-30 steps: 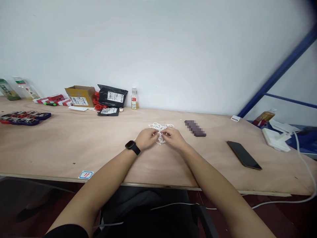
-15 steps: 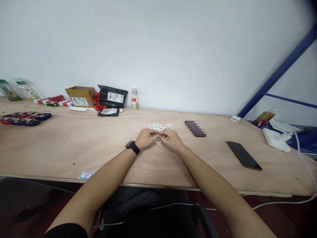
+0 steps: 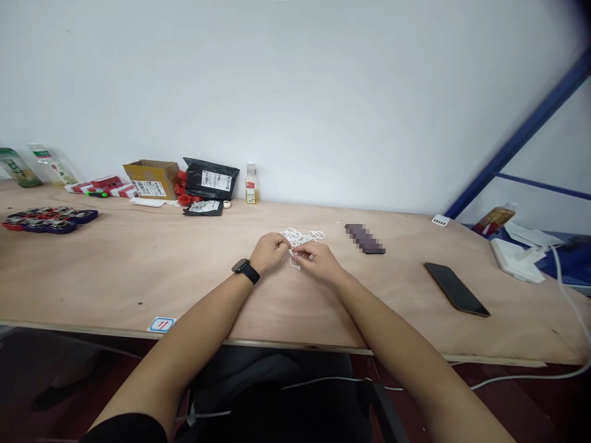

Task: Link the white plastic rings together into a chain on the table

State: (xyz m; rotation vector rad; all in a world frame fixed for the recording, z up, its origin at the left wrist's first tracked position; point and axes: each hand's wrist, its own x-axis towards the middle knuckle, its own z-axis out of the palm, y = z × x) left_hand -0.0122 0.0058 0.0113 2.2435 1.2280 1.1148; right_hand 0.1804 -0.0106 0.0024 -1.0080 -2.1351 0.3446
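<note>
A loose tangle of thin white cord (image 3: 292,235) lies in loops on the wooden table, just beyond and between my hands. My left hand (image 3: 269,252), with a black watch on its wrist, pinches the cord with its fingers curled in. Close beside it, my right hand (image 3: 321,261) has thumb and forefinger together on the same cord. A short bit of the cord curves down below the fingertips. The exact spot where the fingers grip is small and partly hidden.
A black phone (image 3: 456,289) and a pixelated dark object (image 3: 364,239) lie to the right. At the back stand an open cardboard box (image 3: 150,179), a black parcel bag (image 3: 211,177) and a small bottle (image 3: 251,183). A tray of small items (image 3: 48,219) sits far left.
My left hand has shifted slightly left and away, opening a small gap from my right hand. The cord below the fingertips has changed shape a little.
</note>
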